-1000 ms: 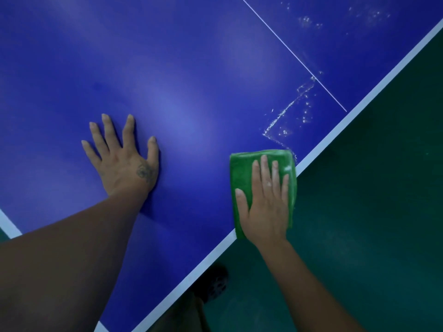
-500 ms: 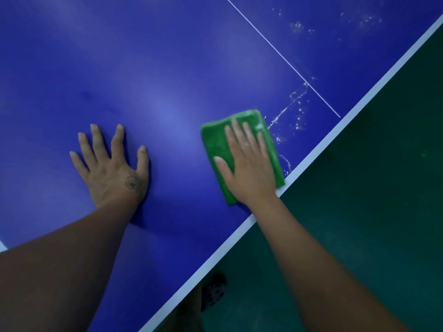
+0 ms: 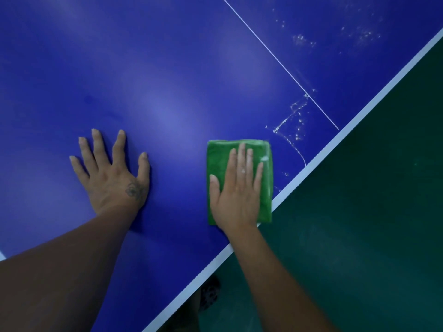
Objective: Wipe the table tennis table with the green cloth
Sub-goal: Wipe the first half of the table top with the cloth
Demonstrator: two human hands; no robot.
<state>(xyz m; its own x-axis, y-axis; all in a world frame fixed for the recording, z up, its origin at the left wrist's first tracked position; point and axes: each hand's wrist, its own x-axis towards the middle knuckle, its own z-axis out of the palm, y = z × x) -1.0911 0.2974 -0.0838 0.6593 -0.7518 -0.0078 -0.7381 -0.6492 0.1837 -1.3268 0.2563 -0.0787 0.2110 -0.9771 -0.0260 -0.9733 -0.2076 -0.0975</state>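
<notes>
On the blue table tennis table [image 3: 167, 68], the folded green cloth [image 3: 217, 164] lies against the white edge line [image 3: 345, 134], pressed by the flat right hand [image 3: 236, 195], while the left hand [image 3: 112, 173] braces flat farther in, gripping nothing; I judge even pressure should carry the cloth through the wet streaks [image 3: 291, 118] along that line, and no writing shows.

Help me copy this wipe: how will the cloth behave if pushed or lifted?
The cloth is folded flat under the right hand, so it probably slides as one pad. Lifted, it would likely flop and unfold. Streaks nearby hint it is damp.
</notes>
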